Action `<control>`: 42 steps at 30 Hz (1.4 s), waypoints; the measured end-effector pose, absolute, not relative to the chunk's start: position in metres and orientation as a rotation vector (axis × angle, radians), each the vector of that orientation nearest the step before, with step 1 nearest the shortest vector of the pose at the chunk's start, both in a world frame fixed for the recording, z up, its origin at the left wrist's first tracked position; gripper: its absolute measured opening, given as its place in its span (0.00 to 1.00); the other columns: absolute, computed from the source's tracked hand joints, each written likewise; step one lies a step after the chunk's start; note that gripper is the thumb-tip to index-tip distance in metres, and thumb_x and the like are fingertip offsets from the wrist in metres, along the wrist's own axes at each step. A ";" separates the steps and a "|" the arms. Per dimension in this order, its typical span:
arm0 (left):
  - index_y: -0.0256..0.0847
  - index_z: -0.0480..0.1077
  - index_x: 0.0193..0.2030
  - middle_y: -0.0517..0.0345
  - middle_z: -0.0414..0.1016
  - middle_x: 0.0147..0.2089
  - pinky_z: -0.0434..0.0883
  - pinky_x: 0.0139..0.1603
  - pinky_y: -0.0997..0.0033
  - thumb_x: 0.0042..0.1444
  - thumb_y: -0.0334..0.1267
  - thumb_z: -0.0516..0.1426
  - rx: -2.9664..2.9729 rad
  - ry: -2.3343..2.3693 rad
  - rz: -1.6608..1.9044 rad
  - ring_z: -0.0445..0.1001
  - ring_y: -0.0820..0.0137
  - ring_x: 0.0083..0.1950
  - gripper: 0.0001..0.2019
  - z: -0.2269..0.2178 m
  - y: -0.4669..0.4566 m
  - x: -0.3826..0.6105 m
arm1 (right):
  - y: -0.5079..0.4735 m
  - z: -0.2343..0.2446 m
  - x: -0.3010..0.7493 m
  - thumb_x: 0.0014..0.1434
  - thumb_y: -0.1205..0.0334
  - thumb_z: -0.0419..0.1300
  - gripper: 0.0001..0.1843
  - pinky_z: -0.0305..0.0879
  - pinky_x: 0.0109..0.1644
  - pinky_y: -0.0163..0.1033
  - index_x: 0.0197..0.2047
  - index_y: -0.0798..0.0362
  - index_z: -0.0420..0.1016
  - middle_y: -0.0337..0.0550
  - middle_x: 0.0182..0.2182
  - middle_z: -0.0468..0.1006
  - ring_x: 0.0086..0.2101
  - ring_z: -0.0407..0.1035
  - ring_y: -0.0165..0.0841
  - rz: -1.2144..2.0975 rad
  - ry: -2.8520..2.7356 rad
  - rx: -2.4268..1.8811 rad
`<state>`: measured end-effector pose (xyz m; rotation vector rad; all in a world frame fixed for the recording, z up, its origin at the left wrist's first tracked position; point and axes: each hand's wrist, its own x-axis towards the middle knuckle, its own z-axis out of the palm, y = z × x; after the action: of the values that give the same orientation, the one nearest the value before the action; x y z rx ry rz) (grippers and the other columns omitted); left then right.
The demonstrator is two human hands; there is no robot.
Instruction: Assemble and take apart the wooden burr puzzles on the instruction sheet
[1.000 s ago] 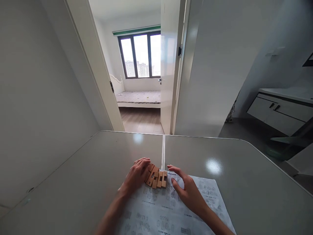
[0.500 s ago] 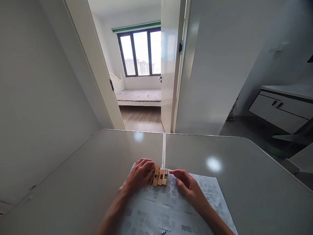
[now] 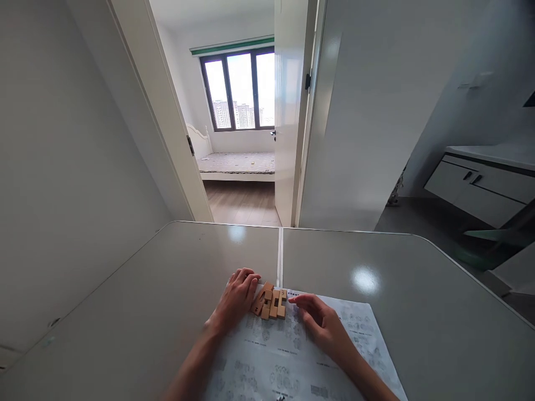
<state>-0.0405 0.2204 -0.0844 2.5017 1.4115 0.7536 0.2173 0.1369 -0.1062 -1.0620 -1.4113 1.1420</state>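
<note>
Several notched wooden puzzle pieces [image 3: 271, 303] lie side by side on a printed instruction sheet [image 3: 292, 356] on the grey table [image 3: 167, 289]. My left hand [image 3: 234, 298] rests at their left end, fingers loosely curled with the tips touching the leftmost piece. My right hand [image 3: 321, 323] lies on the sheet just right of the pieces. Its fingers are slightly bent and apart, the tips close to the rightmost piece, and nothing is gripped.
A seam [image 3: 279, 256] runs down the table's middle. Beyond the far edge an open door [image 3: 288, 111] leads to a room with a bed [image 3: 238, 166] and a window [image 3: 240, 92]. A wall stands at left, a cabinet [image 3: 480, 184] at right.
My right hand drew back a little toward me and curled slightly. My left hand shifted over the left end of the pieces. The view also tipped slightly.
</note>
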 end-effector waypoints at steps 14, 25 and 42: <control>0.50 0.72 0.53 0.54 0.76 0.57 0.71 0.61 0.55 0.60 0.38 0.59 2.498 1.342 0.722 0.74 0.59 0.58 0.14 -0.077 0.214 -0.038 | 0.135 -0.107 0.215 0.67 0.54 0.58 0.15 0.75 0.54 0.50 0.50 0.50 0.80 0.52 0.48 0.84 0.48 0.79 0.47 1.009 -1.546 -1.139; 0.46 0.70 0.57 0.47 0.71 0.61 0.70 0.63 0.46 0.53 0.45 0.64 2.452 1.619 0.849 0.69 0.50 0.62 0.24 -0.090 0.225 -0.051 | 0.133 -0.105 0.213 0.65 0.61 0.57 0.14 0.75 0.50 0.48 0.50 0.50 0.80 0.49 0.46 0.85 0.44 0.79 0.45 0.951 -1.613 -1.174; 0.42 0.69 0.52 0.48 0.77 0.51 0.75 0.46 0.60 0.49 0.55 0.65 2.188 1.979 0.569 0.80 0.55 0.48 0.27 -0.072 0.232 -0.071 | 0.131 -0.100 0.215 0.70 0.45 0.56 0.20 0.73 0.56 0.51 0.51 0.50 0.79 0.53 0.50 0.83 0.50 0.77 0.46 1.116 -1.464 -1.071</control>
<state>-0.0706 0.2323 -0.0715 2.1884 1.9790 0.5692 0.2154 0.1306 -0.1002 -1.0711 -1.4641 1.1159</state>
